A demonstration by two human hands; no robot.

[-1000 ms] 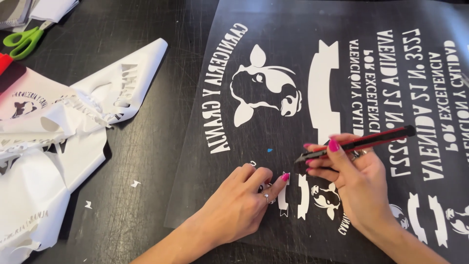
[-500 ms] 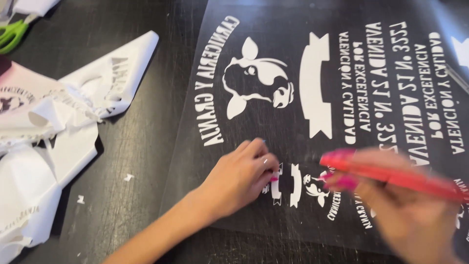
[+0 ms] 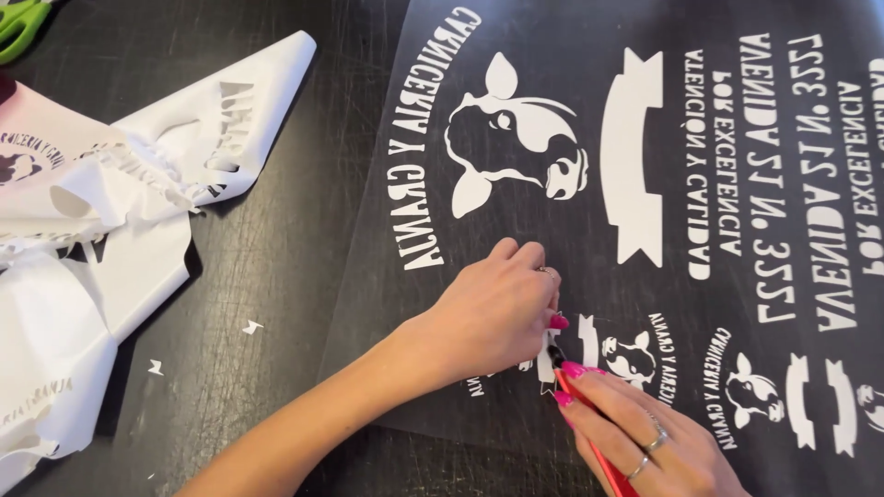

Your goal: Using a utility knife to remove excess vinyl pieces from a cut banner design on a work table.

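A red weeding tool (image 3: 589, 433) is pinched by the right hand (image 3: 645, 433); the clear vinyl sheet (image 3: 645, 120) is pressed flat by the left hand's (image 3: 488, 313) curled fingers.

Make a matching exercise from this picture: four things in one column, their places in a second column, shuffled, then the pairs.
Things:
1. left hand
2. red tool
3. green scissors
4. white vinyl scraps

Places:
A. top left corner of the table
B. piled on the dark table, left of the sheet
C. pressing flat on the clear sheet
D. gripped in the right hand

Pairs: 1-C, 2-D, 3-A, 4-B
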